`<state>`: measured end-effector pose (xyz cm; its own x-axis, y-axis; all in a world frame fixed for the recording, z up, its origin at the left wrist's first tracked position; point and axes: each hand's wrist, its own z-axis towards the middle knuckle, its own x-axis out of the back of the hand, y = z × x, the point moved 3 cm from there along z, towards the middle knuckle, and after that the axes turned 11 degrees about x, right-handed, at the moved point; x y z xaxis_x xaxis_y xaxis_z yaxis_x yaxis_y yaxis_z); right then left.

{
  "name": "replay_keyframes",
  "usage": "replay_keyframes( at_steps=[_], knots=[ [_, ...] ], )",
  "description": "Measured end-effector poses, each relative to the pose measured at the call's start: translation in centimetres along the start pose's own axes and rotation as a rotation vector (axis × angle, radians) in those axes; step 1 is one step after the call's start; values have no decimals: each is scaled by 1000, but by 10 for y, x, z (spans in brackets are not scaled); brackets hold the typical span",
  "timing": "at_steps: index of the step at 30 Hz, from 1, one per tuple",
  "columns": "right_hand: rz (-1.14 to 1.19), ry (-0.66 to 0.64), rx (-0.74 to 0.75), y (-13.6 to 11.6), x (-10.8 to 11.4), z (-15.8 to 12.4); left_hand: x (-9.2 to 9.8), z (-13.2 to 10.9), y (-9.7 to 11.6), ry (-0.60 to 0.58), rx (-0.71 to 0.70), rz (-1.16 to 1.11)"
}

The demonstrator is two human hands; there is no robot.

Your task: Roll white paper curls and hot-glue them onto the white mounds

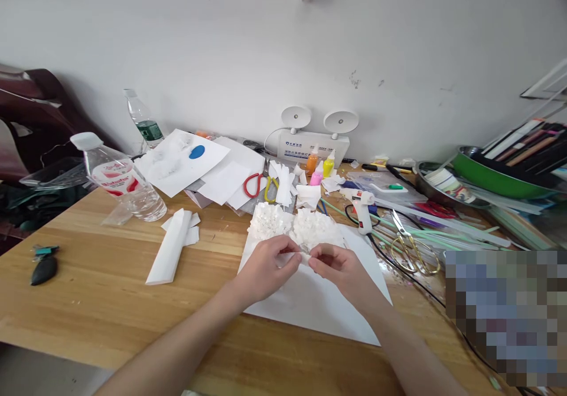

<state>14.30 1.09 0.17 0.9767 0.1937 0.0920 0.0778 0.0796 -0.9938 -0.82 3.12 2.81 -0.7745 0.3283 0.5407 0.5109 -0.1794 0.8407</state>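
Between my two hands is a small piece of white paper (305,258), pinched at both ends over a white sheet (305,301). My left hand (270,266) is closed, thumb against fingers, on the paper's left end. The fingertips of my right hand (339,266) pinch its right end. Just beyond the hands, two crumpled white paper clumps (271,220) sit side by side at the top of the sheet. My fingers hide most of the held piece, so its full shape cannot be seen.
A white glue gun (362,207) and gold-handled scissors (410,248) lie right, among cords and strips. Red-and-yellow-handled scissors (261,185) and small paint bottles (316,174) are behind. Folded white paper (170,251) and a water bottle (126,180) stand left. A green bowl (496,174) holds sticks.
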Motion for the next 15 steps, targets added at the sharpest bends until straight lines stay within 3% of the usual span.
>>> replay_keyframes(
  at_steps=[6,15],
  knots=[
    [2,-32,53,2,-5,0,-5,0,-4,7,-46,36],
    [-174,35,100,-1,-4,-1,-6,-1,-2,-9,-37,4]
  ],
)
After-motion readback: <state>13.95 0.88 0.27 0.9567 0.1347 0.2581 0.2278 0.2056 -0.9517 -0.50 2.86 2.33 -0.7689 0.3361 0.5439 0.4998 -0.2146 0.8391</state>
